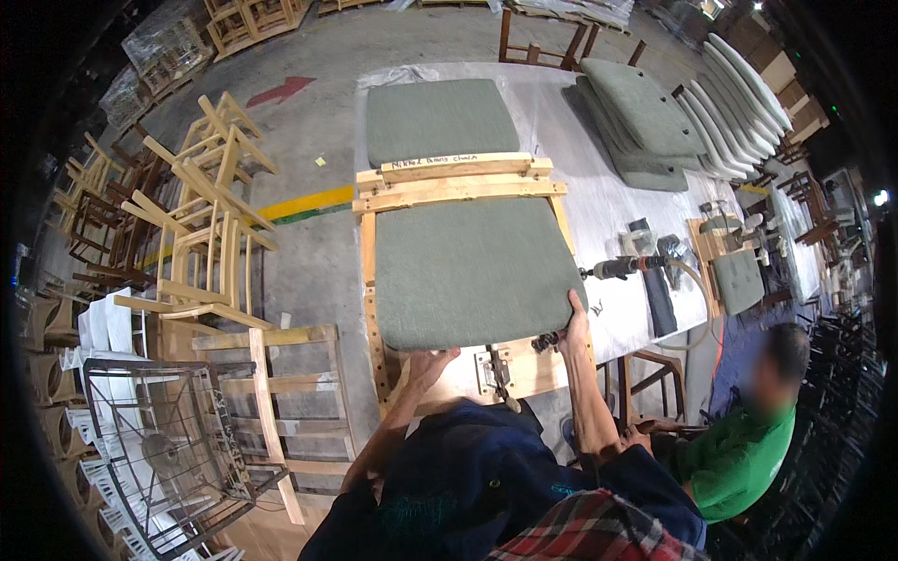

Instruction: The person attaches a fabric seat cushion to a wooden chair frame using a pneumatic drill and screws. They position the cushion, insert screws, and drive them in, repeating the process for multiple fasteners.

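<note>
A grey-green upholstered chair seat (475, 271) lies flat in a wooden jig (449, 194) right in front of me. My left hand (430, 366) grips its near edge, left of the middle, with most of the fingers hidden beneath. At the near right corner my right hand (576, 325) holds the seat, thumb up along its side and other fingers out of sight. Between my hands, a metal toggle clamp (495, 371) is mounted on the jig's near board. Beyond the jig's far rail lies a second grey-green upholstered panel (441, 120).
A power driver (622, 268) with a hose lies right of the jig on the covered table (613, 224). Stacked grey-green cushions (641, 117) and white curved panels (725, 112) stand at far right. Wooden chair frames (210, 206) are at left. A person in green (744, 458) sits nearby at right.
</note>
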`<state>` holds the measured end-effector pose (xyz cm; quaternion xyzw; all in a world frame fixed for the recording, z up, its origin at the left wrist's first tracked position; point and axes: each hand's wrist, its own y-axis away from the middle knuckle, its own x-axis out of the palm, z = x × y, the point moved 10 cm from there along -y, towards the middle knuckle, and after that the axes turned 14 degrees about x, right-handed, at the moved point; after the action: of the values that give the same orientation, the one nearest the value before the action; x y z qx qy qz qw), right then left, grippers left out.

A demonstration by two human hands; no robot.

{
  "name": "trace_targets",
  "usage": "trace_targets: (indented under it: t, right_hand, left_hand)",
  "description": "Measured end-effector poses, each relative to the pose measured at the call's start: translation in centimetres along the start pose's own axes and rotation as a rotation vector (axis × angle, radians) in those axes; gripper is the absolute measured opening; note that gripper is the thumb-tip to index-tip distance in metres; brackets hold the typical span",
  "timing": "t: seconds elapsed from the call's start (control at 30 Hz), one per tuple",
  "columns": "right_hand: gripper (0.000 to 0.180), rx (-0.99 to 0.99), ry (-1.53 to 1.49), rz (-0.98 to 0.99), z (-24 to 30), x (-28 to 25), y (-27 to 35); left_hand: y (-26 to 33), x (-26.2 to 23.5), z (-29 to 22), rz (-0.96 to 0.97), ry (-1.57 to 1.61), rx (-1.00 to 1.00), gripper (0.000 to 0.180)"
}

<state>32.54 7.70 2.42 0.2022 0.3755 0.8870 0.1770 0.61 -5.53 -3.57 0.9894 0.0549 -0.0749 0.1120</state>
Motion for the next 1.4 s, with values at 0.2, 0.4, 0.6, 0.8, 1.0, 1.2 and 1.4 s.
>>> trace_targets:
  t: [0.2, 0.4, 0.6, 0.8, 1.0, 1.2, 1.4]
  right_hand:
    - [0.066, -0.086, -0.083, 0.073, 0.0, -0.5, -2.0]
    - [0.084, -0.751, 0.648, -0.486, 2.8, -0.7, 2.8]
    - [0.073, -1.443, 1.323, 0.002, -1.2, 12.4, 13.7]
    - [0.066, -1.414, 1.367, 0.077, -1.6, 15.0, 11.4]
    - [0.084, -1.362, 1.46, 0.234, -1.6, 15.5, 10.6]
    - [0.104, -1.436, 1.592, 0.304, -1.9, 15.8, 9.9]
    - [0.106, -1.333, 1.605, 0.321, -2.0, 16.3, 9.1]
  left_hand:
    - [-0.6, -0.3, -2.7, -0.001, 0.045, 0.007, 0.081]
    - [1.3, -0.9, -1.4, -0.374, 0.303, 0.161, 0.079]
    - [1.0, -1.0, 0.0, -0.414, 0.102, 0.159, 0.063]
    - [0.7, -0.4, -0.5, -0.591, 0.175, 0.16, 0.048]
    - [1.2, -0.6, -2.2, -0.466, 0.055, -0.01, 0.049]
    - [0.2, -0.6, -1.6, -0.46, 0.112, 0.085, 0.049]
    - [0.3, -0.2, -1.4, -0.375, 0.058, -0.019, 0.049]
